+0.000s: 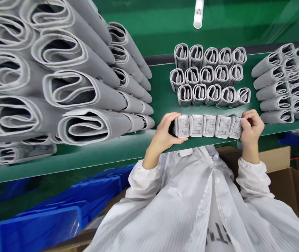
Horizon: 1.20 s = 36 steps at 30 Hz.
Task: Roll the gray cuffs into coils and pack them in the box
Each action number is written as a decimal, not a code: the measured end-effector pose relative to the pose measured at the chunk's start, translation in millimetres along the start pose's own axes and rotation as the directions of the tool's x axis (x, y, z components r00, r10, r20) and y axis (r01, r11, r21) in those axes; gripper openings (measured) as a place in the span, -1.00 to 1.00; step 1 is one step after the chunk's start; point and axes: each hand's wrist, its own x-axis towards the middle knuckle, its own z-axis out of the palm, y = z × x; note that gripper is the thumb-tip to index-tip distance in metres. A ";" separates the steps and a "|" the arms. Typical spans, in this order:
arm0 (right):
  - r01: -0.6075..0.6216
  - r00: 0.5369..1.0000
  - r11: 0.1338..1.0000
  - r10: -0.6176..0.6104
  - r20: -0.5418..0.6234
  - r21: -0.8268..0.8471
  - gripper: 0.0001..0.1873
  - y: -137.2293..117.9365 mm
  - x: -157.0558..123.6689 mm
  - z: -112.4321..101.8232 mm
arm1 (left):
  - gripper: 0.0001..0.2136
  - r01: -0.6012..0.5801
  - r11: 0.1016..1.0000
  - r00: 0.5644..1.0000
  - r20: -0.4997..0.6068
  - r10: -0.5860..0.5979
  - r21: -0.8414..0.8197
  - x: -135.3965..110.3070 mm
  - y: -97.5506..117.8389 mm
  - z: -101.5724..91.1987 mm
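A row of five small folded grey cuffs (209, 126) is held between two bare hands at the near edge of a green tabletop (99, 150), with printed diagrams turned up toward the camera. The left end is gripped by the left hand (162, 133), its fingers set along the far side and its thumb along the near side. The right end is pinched by the right hand (251, 126), the thumb pressed on the last cuff and the other fingers curled in.

Just beyond, three rows of similar small cuffs (207, 75) are stood on the tabletop, five to a row. Large grey rolls (104, 91) are piled high at the left, and medium grey rolls (271, 89) are stacked at the right; spiral-folded ends are shown by both.

Below the tabletop, blue plastic bins (33, 227) are grouped at the lower left; their contents cannot be made out. At the lower right, an open cardboard box (291, 189) is partly covered by the white striped smock (175, 210); its brown inner panels are seen, while its floor is hidden.
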 end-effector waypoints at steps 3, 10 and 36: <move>-0.009 1.000 1.000 0.009 -0.003 -0.005 -0.54 0.2 -0.6 0.0 | -0.11 0.009 1.000 1.000 -0.003 -0.009 0.011 -0.2 -0.2 0.9; 0.022 1.000 0.999 -0.022 0.003 0.024 -0.59 -1.3 0.2 1.2 | -0.11 -0.006 1.000 1.000 0.005 0.006 0.031 -0.3 1.0 0.6; 0.038 0.999 0.999 -0.038 0.004 0.009 -0.59 0.8 0.2 2.9 | -0.19 -0.032 0.996 0.999 0.016 0.031 0.079 1.1 7.5 -2.9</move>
